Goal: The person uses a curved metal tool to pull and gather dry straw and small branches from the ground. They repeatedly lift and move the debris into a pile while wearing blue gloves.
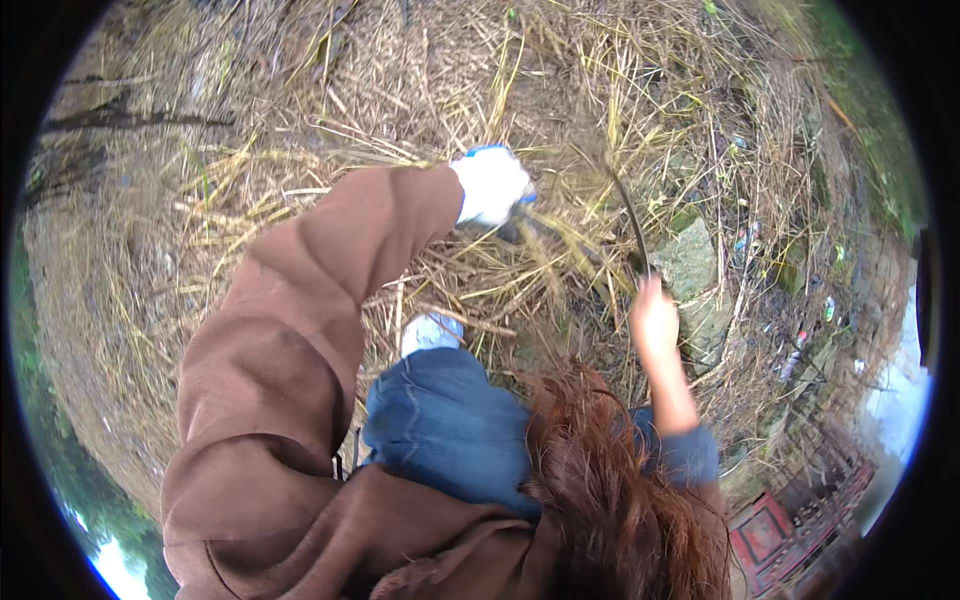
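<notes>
My right hand [655, 319], bare and blurred, is closed around the lower end of a sickle [631, 210]. Its thin dark blade curves up and away to the left, over dry grass. To the left of the blade is my left hand [491, 186], in a white glove with blue edging. The glove looks overexposed, and its fingers are hidden beneath it. Blurred yellow grass stalks [562, 244] fan out below and right of the glove; whether they are held cannot be made out. Cut straw [247, 180] lies scattered over the ground.
A grey rock [686, 259] lies close to the right hand. My pale shoe [431, 334] rests on the straw below the glove. Plastic bottles [793, 356] and litter lie at the right. Dark branches [127, 120] lie at the far left. A red structure [765, 532] shows at lower right.
</notes>
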The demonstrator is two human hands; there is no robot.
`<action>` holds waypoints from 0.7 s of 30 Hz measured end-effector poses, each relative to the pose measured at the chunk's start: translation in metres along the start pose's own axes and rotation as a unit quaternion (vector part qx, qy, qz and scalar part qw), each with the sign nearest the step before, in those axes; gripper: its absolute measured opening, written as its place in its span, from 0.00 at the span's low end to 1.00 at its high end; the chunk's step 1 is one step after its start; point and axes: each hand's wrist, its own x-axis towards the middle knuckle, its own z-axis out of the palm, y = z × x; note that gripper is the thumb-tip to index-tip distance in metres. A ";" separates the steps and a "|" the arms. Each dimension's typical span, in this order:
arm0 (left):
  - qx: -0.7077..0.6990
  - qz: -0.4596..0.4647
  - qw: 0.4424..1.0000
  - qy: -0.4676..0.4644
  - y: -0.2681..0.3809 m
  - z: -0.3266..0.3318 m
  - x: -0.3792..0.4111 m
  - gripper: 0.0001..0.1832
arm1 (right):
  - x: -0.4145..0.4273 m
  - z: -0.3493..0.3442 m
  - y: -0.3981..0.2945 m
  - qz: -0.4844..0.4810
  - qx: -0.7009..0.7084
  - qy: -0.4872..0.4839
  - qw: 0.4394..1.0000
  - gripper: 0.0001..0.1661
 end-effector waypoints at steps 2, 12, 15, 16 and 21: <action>-0.022 -0.008 0.997 -0.070 0.037 0.015 -0.048 0.09 | -0.070 -0.003 0.033 0.043 0.036 -0.115 0.992 0.12; 0.036 -0.178 0.973 -0.144 0.124 0.059 -0.193 0.22 | 0.002 -0.001 0.006 -0.154 0.175 0.036 0.972 0.17; -0.006 -0.134 0.991 -0.030 0.156 0.053 -0.150 0.32 | 0.010 -0.003 0.008 -0.034 0.182 -0.028 0.982 0.16; -0.002 -0.083 0.996 0.025 0.170 0.053 -0.129 0.38 | 0.004 -0.005 0.018 -0.001 0.191 -0.036 0.981 0.16; -0.108 -0.243 0.962 0.059 0.210 0.073 -0.018 0.56 | -0.002 -0.013 0.063 0.018 0.173 -0.119 0.978 0.16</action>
